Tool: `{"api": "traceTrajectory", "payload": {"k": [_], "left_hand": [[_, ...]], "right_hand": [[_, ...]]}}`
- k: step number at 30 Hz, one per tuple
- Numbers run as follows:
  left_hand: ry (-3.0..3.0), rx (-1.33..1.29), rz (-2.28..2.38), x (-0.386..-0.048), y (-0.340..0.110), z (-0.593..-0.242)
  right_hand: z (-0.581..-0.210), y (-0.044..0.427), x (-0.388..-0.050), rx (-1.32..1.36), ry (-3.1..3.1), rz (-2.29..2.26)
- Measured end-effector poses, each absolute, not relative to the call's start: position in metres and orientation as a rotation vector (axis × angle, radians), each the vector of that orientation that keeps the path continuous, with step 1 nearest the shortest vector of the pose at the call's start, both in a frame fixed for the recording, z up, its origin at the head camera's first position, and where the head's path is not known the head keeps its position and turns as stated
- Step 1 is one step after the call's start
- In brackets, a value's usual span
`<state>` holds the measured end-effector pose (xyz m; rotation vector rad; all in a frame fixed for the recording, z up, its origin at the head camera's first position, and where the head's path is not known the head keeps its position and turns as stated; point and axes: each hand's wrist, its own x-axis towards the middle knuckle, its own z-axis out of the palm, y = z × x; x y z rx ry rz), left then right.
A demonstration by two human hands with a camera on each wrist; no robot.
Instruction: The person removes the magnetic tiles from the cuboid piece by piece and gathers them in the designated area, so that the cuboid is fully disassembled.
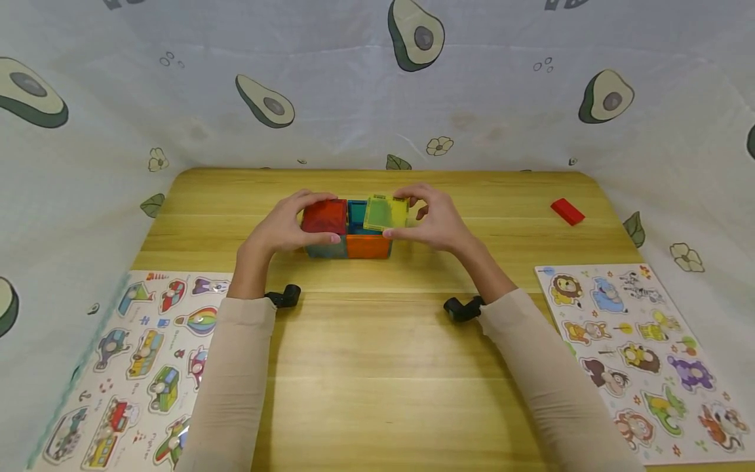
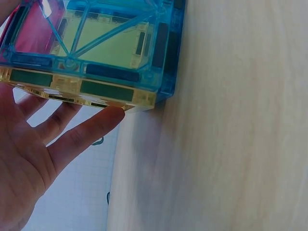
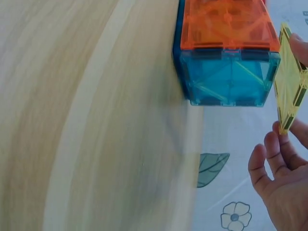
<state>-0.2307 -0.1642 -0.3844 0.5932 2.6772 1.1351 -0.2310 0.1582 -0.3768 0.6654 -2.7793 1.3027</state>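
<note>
A two-cell box of translucent magnetic tiles stands on the table, with an orange tile (image 1: 368, 247) and a bluish tile (image 1: 326, 250) along its near side. A red tile (image 1: 324, 215) covers its left cell, while the right cell is uncovered inside. My left hand (image 1: 277, 223) grips the box's left part between thumb and fingers; in the left wrist view a fingertip touches its yellow side tile (image 2: 108, 90). Thumb and fingers of my right hand (image 1: 439, 219) pinch a loose yellow square tile (image 1: 386, 213), tilted above the right cell. The right wrist view shows a blue end wall (image 3: 228, 79).
A red block (image 1: 567, 212) lies at the table's far right. A vehicle puzzle board (image 1: 138, 328) is at the left, partly under the left sleeve, and an animal puzzle board (image 1: 639, 334) is at the right. A patterned cloth (image 1: 342, 85) hangs behind the table.
</note>
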Motion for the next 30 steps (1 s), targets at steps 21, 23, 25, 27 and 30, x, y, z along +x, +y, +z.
{"api": "traceTrajectory", "payload": {"k": [21,23,25,27,30], "left_hand": [[2.634,0.597,1.182,-0.229,-0.176,-0.383],[2.626,0.601,1.185,-0.23,-0.176,-0.384],[2.623,0.602,1.192,-0.23,-0.176,-0.383],[2.623,0.601,1.193,-0.23,-0.176,-0.383],[2.625,0.603,1.19,-0.23,-0.175,-0.383]], "right_hand": [[-0.384,0.193,-0.257,0.576,-2.806,1.204],[-0.387,0.195,-0.26,0.556,-2.819,1.191],[-0.391,0.197,-0.264,0.545,-2.832,1.187],[-0.395,0.198,-0.266,0.54,-2.844,1.186],[-0.401,0.2,-0.27,0.533,-2.859,1.201]]}}
